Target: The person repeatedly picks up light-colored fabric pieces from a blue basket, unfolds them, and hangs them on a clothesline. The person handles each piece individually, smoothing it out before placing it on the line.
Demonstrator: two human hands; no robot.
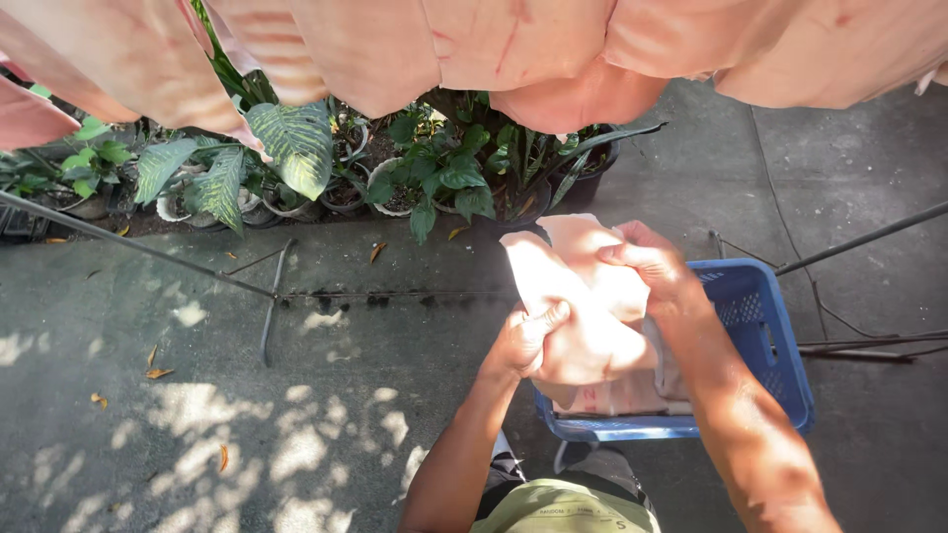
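- Presently, a pale pink cloth (583, 311) is held up above the blue basket (765, 341), over its near-left part, between the two hands.
- Left hand (523, 341): grip closed in a fist on the lower left edge of the cloth, thumb pressed over the fabric.
- Right hand (657, 268): grip clamped on the upper right edge of the cloth, fingers curled over the top fold, just above the basket's far rim.
- Step judged in hand: the cloth has been lifted out of the basket and is being opened or straightened between the hands; it is bunched, not yet spread flat.
- Next move, as a judgement: the edges would need to be found and pulled apart, then the cloth raised well above the basket toward the pink hung laundry (513, 49) overhead; a firm hold on two corners would be called for.
- More folded fabric (632, 395) is seen inside the basket, below the held cloth.
- Potted plants (434, 178) stand beyond the basket, to its far left, along the concrete floor (247, 395).
- A thin metal rod (138, 247) runs across, well left of the basket; another slants in at its right.
- Hidden or unclear: the cloth's full shape and kind cannot be told; the line or rail carrying the hung laundry is cut off by the top edge; the basket's left wall is covered by cloth and forearms; its depth cannot be made out.
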